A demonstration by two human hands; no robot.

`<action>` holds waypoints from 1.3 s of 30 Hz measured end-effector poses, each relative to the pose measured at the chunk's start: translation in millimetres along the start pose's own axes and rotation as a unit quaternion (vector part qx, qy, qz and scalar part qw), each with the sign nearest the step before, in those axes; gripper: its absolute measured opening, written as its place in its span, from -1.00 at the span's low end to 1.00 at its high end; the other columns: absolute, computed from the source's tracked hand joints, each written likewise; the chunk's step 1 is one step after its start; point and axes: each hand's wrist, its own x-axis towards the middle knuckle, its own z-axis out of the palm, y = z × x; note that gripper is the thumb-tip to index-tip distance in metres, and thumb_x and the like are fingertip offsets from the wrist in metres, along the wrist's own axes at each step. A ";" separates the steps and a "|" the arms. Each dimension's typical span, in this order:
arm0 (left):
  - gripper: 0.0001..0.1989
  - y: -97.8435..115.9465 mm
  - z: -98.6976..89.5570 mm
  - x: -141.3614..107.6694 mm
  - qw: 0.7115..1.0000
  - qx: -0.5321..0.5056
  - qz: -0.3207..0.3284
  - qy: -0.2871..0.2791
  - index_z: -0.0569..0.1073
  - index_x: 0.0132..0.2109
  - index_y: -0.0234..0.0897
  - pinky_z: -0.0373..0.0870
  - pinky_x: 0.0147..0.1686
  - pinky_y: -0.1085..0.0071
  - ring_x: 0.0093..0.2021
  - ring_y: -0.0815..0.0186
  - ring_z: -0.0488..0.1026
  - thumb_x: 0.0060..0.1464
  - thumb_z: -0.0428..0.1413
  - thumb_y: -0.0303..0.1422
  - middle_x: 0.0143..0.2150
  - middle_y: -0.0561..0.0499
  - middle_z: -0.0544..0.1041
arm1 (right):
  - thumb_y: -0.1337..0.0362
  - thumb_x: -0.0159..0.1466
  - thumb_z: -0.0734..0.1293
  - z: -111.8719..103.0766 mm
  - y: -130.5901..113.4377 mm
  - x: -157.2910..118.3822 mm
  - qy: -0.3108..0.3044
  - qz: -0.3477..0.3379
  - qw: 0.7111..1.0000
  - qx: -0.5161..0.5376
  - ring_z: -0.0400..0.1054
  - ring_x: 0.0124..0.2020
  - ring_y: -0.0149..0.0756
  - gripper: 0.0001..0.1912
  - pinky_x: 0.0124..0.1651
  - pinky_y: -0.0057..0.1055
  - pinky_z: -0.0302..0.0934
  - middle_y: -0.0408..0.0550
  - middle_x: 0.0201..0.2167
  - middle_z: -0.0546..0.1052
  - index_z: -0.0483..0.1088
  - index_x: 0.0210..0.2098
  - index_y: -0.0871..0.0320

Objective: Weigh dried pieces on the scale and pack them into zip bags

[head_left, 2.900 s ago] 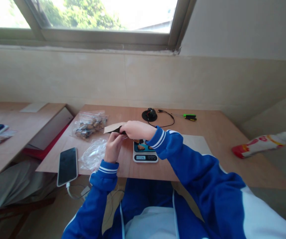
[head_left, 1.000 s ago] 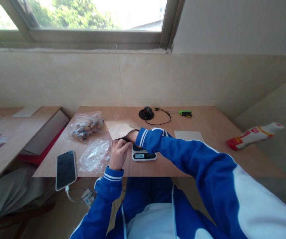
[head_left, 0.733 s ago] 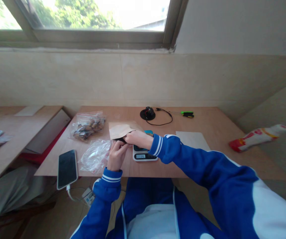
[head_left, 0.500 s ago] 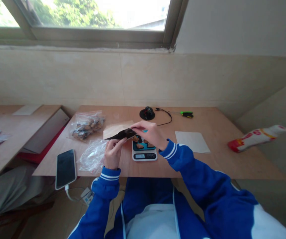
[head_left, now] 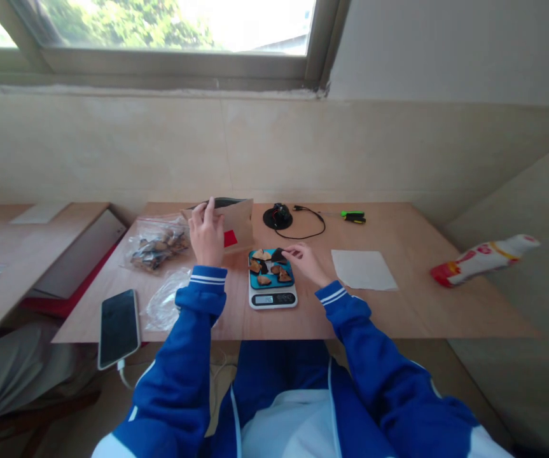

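Note:
My left hand (head_left: pixel 207 234) is at the upper left of a brown paper pouch (head_left: pixel 243 222), fingers bent over its edge. The pouch has a red label, and its dark mouth faces up. My right hand (head_left: pixel 306 259) pinches a dark, thin, chip-like piece (head_left: pixel 278 256) at the right rear of a small digital scale (head_left: pixel 274 299). On the scale's blue platform lie several dried brown pieces (head_left: pixel 264 280), some pale-faced and some dark. The lit display's digits are too small to read.
Left of the scale lie a clear bag of dried pieces (head_left: pixel 159 248), a crumpled plastic bag (head_left: pixel 166 302) and a phone (head_left: pixel 119 327) on a cable. Behind stands a black round-based device (head_left: pixel 278 216). To the right are screwdrivers (head_left: pixel 354 217), white paper (head_left: pixel 364 270) and a bottle (head_left: pixel 484 261).
My left hand and the pouch have moved back and left, and the pouch now stands more upright. My right hand has left the pouch and come down to the scale with a dark piece.

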 end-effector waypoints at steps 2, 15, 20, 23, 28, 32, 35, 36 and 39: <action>-0.49 -3.7 6.7 8.2 1.000 0.003 0.000 -0.013 0.24 0.28 -0.26 0.14 0.21 0.15 0.20 0.09 0.24 0.20 -0.01 -0.33 0.16 -0.21 0.30 | 0.17 0.19 0.36 5.6 6.9 2.6 -0.001 -0.017 1.000 -0.021 0.39 -0.29 -0.27 -0.75 -0.16 -0.29 0.31 0.05 -0.25 0.47 0.53 -0.27 0.24; -0.47 -0.1 -7.0 -12.0 0.998 -0.043 0.035 -0.024 0.18 0.31 -0.18 0.03 0.30 0.06 0.34 0.09 0.03 0.19 -0.02 -0.37 0.28 -0.19 0.08 | 0.37 0.30 0.21 -1.2 21.1 -5.1 -0.069 -0.104 0.984 -0.126 0.32 -0.03 -0.17 -0.71 0.09 -0.17 0.21 0.05 -0.18 0.42 0.53 -0.12 0.12; -0.47 -1.1 -7.5 -14.1 0.998 -0.050 0.035 -0.027 0.19 0.30 -0.19 -0.04 0.32 0.06 0.35 0.10 0.00 0.19 -0.03 -0.39 0.28 -0.18 0.06 | 0.33 0.22 0.31 3.0 31.6 -4.5 -0.058 -0.102 0.985 -0.124 0.32 0.00 -0.14 -0.70 0.10 -0.17 0.22 0.07 -0.13 0.44 0.48 -0.05 0.14; -0.46 -2.2 -8.6 -15.3 0.997 -0.049 0.041 -0.033 0.18 0.31 -0.19 -0.02 0.32 0.09 0.36 0.10 0.00 0.18 -0.03 -0.40 0.29 -0.18 0.03 | 0.31 0.19 0.35 5.4 37.6 -1.8 -0.032 -0.075 0.988 -0.135 0.33 -0.02 -0.11 -0.74 0.08 -0.16 0.22 0.09 -0.16 0.45 0.50 -0.11 0.18; -0.42 -0.6 -10.9 -17.0 0.997 -0.047 0.047 -0.039 0.12 0.33 -0.17 -0.01 0.32 0.07 0.38 0.07 -0.06 0.17 -0.04 -0.42 0.32 -0.19 -0.03 | 0.28 0.22 0.31 9.0 40.3 2.5 0.005 -0.048 0.991 -0.121 0.33 -0.02 -0.08 -0.73 0.08 -0.14 0.22 0.15 -0.14 0.46 0.47 -0.11 0.23; -0.39 3.1 -19.6 -26.6 0.996 -0.061 0.048 -0.043 0.08 0.34 -0.14 0.08 0.28 0.11 0.37 0.07 -0.06 0.17 -0.01 -0.40 0.35 -0.18 -0.11 | 0.24 0.23 0.28 5.7 36.6 -6.4 0.031 -0.036 0.994 -0.100 0.32 0.00 -0.08 -0.69 0.07 -0.15 0.23 0.19 -0.10 0.46 0.44 -0.08 0.25; -0.44 1.9 -34.9 -46.9 0.996 -0.078 0.020 -0.037 0.15 0.31 -0.20 0.26 0.17 0.17 0.24 0.11 0.17 0.18 0.01 -0.33 0.30 -0.22 -0.03 | 0.19 0.29 0.20 -2.4 33.6 -29.5 0.060 -0.020 0.995 -0.083 0.33 -0.06 -0.11 -0.66 0.00 -0.15 0.27 0.19 -0.11 0.46 0.41 -0.06 0.24; -0.47 -0.2 -41.4 -56.8 0.996 -0.083 0.000 -0.034 0.19 0.28 -0.22 0.33 0.11 0.19 0.15 0.15 0.26 0.18 0.02 -0.31 0.27 -0.23 0.01 | 0.17 0.30 0.17 -5.5 33.1 -40.5 0.070 -0.011 0.995 -0.072 0.34 -0.10 -0.13 -0.65 -0.04 -0.16 0.29 0.18 -0.12 0.46 0.41 -0.06 0.23; -0.56 -12.0 -61.5 -95.0 0.994 -0.073 -0.069 -0.039 0.31 0.17 -0.26 0.42 -0.03 0.20 -0.05 0.22 0.37 0.17 0.02 -0.26 0.14 -0.20 0.17 | 0.13 0.31 0.15 -13.2 33.6 -80.4 0.091 0.031 0.995 -0.017 0.36 -0.22 -0.21 -0.64 -0.14 -0.22 0.32 0.12 -0.13 0.48 0.41 -0.07 0.19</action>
